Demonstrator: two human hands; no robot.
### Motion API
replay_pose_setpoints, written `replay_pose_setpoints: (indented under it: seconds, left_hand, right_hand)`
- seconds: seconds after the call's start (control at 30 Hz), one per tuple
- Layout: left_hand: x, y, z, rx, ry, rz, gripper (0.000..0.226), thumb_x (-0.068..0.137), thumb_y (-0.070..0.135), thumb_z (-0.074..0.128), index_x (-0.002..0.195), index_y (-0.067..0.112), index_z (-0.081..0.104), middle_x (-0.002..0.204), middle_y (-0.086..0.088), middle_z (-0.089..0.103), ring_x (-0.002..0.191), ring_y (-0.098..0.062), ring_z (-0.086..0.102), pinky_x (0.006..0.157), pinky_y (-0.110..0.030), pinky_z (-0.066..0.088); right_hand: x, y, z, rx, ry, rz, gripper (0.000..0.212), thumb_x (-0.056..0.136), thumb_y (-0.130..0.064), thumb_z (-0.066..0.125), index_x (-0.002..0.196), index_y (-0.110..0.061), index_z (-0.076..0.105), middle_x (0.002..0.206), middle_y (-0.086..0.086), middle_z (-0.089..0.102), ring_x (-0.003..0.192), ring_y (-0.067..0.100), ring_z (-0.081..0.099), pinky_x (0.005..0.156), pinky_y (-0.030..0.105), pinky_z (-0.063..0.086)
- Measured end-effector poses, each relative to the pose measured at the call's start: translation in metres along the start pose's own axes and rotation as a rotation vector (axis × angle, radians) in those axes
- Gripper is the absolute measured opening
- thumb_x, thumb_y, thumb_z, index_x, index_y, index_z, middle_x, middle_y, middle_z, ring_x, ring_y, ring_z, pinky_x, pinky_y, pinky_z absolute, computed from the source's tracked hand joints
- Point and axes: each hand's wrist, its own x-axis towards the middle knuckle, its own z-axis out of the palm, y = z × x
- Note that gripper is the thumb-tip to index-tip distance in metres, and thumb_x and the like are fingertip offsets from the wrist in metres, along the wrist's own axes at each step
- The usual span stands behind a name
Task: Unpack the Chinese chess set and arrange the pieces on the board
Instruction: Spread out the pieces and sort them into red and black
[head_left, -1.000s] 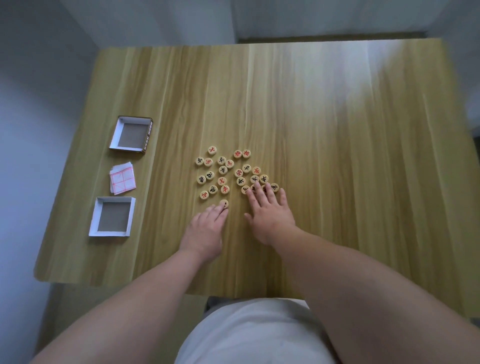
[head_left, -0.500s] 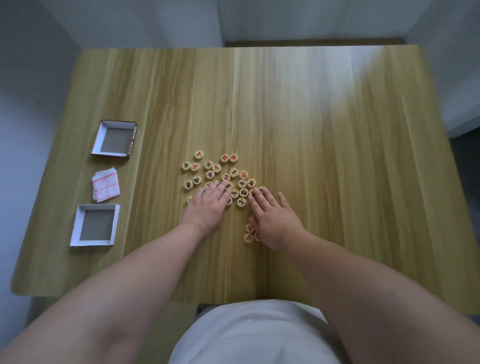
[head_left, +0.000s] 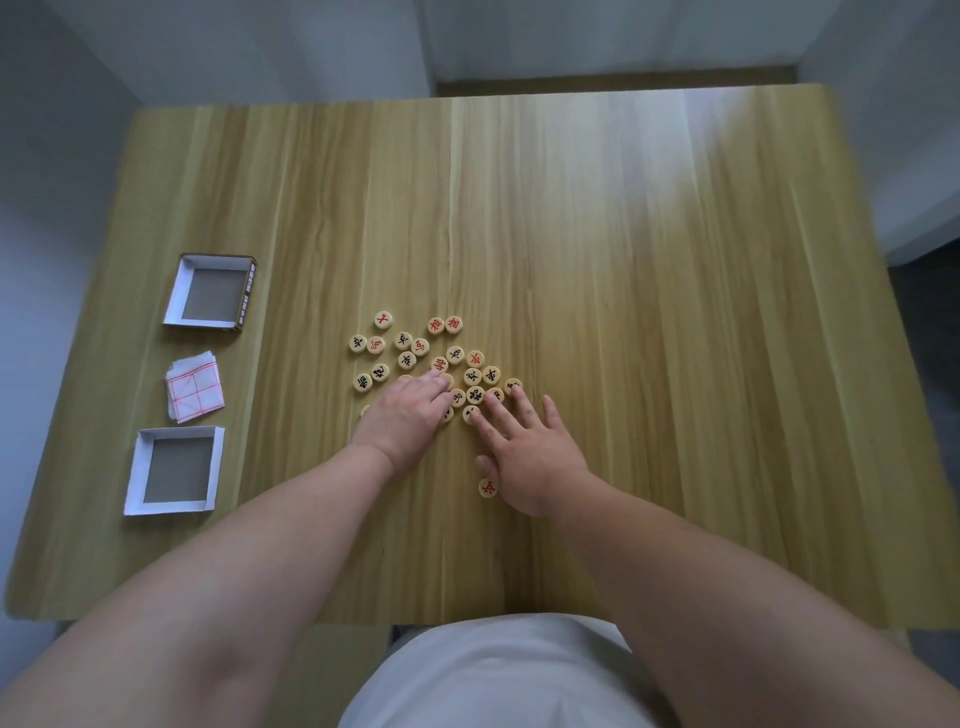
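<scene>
Both hands have slid onto the scattered pieces (head_left: 415, 345) in the head view; left hand (head_left: 402, 410) lies flat, right hand (head_left: 530, 452) splayed wide, neither gripping, seemingly to spread the discs; one red piece (head_left: 488, 487) sits dragged beside the right thumb; folded board (head_left: 195, 387) waits unopened on the table (head_left: 675, 364), far left

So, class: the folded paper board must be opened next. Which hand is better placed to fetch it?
Probably the left hand: it lies nearer the folded board, which sits off to its left; the right hand is farther away, on the other side.

Left hand (head_left: 402, 415), right hand (head_left: 530, 452) (on pieces (head_left: 420, 346))
</scene>
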Motion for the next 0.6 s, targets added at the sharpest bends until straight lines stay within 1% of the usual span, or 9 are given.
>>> replay_pose_setpoints:
  seconds: [0.07,0.1,0.13,0.2,0.33,0.43,0.5,0.53,0.6]
  left_hand:
    - [0.002,-0.002,0.004,-0.006,0.008,0.007,0.03,0.074,0.001,0.081,0.104,0.001,0.073,0.116,-0.018,0.07,0.106,-0.035,0.069,0.086,-0.046,0.056]
    - [0.003,-0.002,0.006,-0.002,0.023,0.017,0.024,0.08,0.004,0.074,0.104,0.0,0.074,0.116,-0.018,0.07,0.106,-0.035,0.069,0.086,-0.046,0.056]
    - [0.005,-0.002,0.007,-0.003,0.039,0.023,0.023,0.086,0.009,0.063,0.105,0.0,0.074,0.117,-0.017,0.07,0.106,-0.034,0.069,0.086,-0.045,0.056]
    - [0.007,-0.001,0.01,0.006,0.056,0.039,0.034,0.09,0.016,0.048,0.104,0.001,0.074,0.117,-0.016,0.071,0.106,-0.033,0.069,0.086,-0.044,0.057]
    - [0.018,0.005,0.01,0.059,0.076,0.109,0.035,0.088,0.017,0.043,0.096,0.006,0.075,0.115,-0.011,0.072,0.108,-0.032,0.068,0.089,-0.042,0.056]
    - [0.026,0.011,0.008,0.054,0.078,0.098,0.027,0.088,0.016,0.05,0.098,0.008,0.073,0.116,-0.01,0.071,0.114,-0.033,0.065,0.092,-0.043,0.054]
    - [0.028,0.013,0.008,0.036,0.053,0.044,0.02,0.084,0.016,0.066,0.102,0.009,0.071,0.118,-0.01,0.07,0.119,-0.032,0.062,0.097,-0.043,0.051]
    - [0.029,0.015,0.007,0.021,0.024,0.011,0.025,0.081,0.018,0.072,0.104,0.009,0.07,0.12,-0.01,0.068,0.122,-0.031,0.06,0.1,-0.043,0.049]
    - [0.029,0.017,0.007,0.004,0.009,-0.023,0.031,0.08,0.019,0.074,0.109,0.009,0.068,0.123,-0.01,0.066,0.124,-0.03,0.058,0.102,-0.044,0.048]
  right_hand:
    - [0.001,-0.001,0.0,-0.005,-0.009,0.004,0.063,0.105,-0.054,0.008,0.159,-0.032,-0.015,0.165,-0.005,-0.022,0.151,0.031,-0.024,0.121,0.058,-0.01]
    - [0.001,-0.001,-0.001,-0.006,-0.011,0.007,0.063,0.105,-0.054,0.008,0.159,-0.03,-0.016,0.165,-0.005,-0.023,0.151,0.031,-0.024,0.121,0.058,-0.01]
    - [0.002,0.0,-0.001,-0.007,-0.01,0.011,0.064,0.105,-0.053,0.008,0.159,-0.028,-0.016,0.165,-0.005,-0.023,0.151,0.03,-0.025,0.122,0.058,-0.01]
    - [0.001,0.001,-0.001,-0.008,-0.007,0.017,0.065,0.105,-0.053,0.008,0.158,-0.025,-0.017,0.165,-0.005,-0.023,0.151,0.028,-0.025,0.122,0.058,-0.009]
    - [-0.002,0.009,0.0,0.003,0.002,0.041,0.066,0.106,-0.052,0.008,0.158,-0.02,-0.017,0.164,-0.004,-0.025,0.151,0.028,-0.025,0.122,0.057,-0.008]
    - [-0.002,0.015,0.0,0.022,0.013,0.064,0.066,0.106,-0.051,0.008,0.158,-0.019,-0.017,0.164,-0.003,-0.026,0.151,0.029,-0.026,0.123,0.056,-0.008]
    - [-0.001,0.017,-0.001,0.036,0.022,0.069,0.065,0.106,-0.051,0.007,0.158,-0.02,-0.017,0.164,-0.003,-0.025,0.151,0.029,-0.025,0.123,0.056,-0.008]
    - [0.0,0.019,-0.001,0.044,0.027,0.071,0.065,0.106,-0.05,0.007,0.158,-0.02,-0.017,0.164,-0.003,-0.025,0.151,0.029,-0.025,0.123,0.056,-0.008]
    - [0.002,0.02,-0.003,0.06,0.034,0.081,0.065,0.106,-0.05,0.007,0.158,-0.02,-0.017,0.164,-0.003,-0.025,0.151,0.029,-0.025,0.123,0.056,-0.008]
